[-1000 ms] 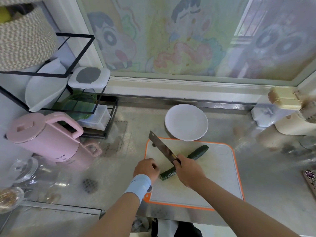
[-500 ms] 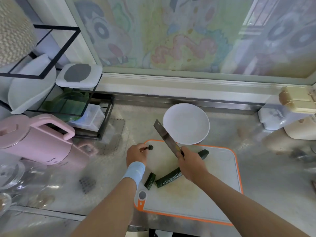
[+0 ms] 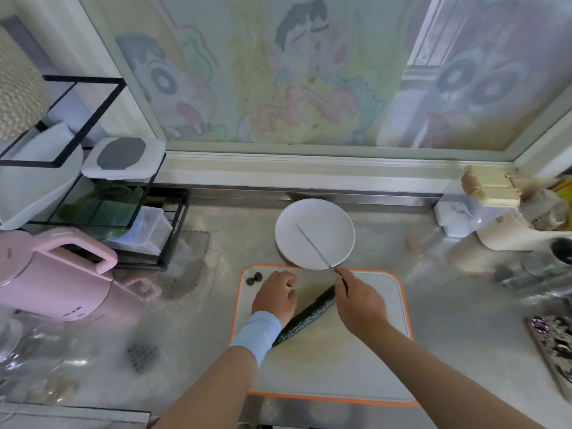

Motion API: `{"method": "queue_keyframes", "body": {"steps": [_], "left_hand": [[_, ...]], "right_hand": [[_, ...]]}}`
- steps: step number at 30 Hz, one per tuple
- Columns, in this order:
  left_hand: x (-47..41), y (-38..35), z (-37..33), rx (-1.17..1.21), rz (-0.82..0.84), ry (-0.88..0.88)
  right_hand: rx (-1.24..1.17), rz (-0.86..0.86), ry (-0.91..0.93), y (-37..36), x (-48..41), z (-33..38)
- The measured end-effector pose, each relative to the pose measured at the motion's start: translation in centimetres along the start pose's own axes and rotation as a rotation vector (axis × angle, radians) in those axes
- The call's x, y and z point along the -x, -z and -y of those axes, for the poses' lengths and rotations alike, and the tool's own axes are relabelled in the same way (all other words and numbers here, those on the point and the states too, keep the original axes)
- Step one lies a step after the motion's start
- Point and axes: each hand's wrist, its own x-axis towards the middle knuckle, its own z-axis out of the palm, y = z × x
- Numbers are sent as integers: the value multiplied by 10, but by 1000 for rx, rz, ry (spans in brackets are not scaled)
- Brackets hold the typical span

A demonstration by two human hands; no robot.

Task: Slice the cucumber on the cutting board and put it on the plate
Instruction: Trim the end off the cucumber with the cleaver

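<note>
Slicing step: right hand [image 3: 360,301] grips knife [image 3: 312,244], blade clear of cucumber [image 3: 309,314]; left hand [image 3: 275,294] against it on cutting board [image 3: 371,351], grip unclear; next, steady and cut

Left hand [image 3: 276,295] back from the 11 o'clock corner of the cutting board [image 3: 371,351], now beside the cucumber [image 3: 309,314] | two small dark cut ends [image 3: 253,278] left at that corner | right hand [image 3: 360,301] has turned the knife [image 3: 312,244] edge-on, tip toward 11 o'clock over the plate [image 3: 334,221].
</note>
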Motion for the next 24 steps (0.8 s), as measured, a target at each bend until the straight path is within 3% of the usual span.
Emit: {"method": "queue_keyframes", "body": {"steps": [3, 8, 14, 24], "left_hand": [[-2, -24, -29, -198, 142, -90], [-2, -62, -52, -200, 231, -66], [-12, -73, -50, -268, 168, -80], [-3, -63, -42, -280, 270, -110]], "right_hand": [[6, -96, -22, 11, 13, -22], [59, -140, -107, 5, 37, -58], [69, -14, -247, -10, 41, -82], [140, 74, -283, -15, 24, -82]]}}
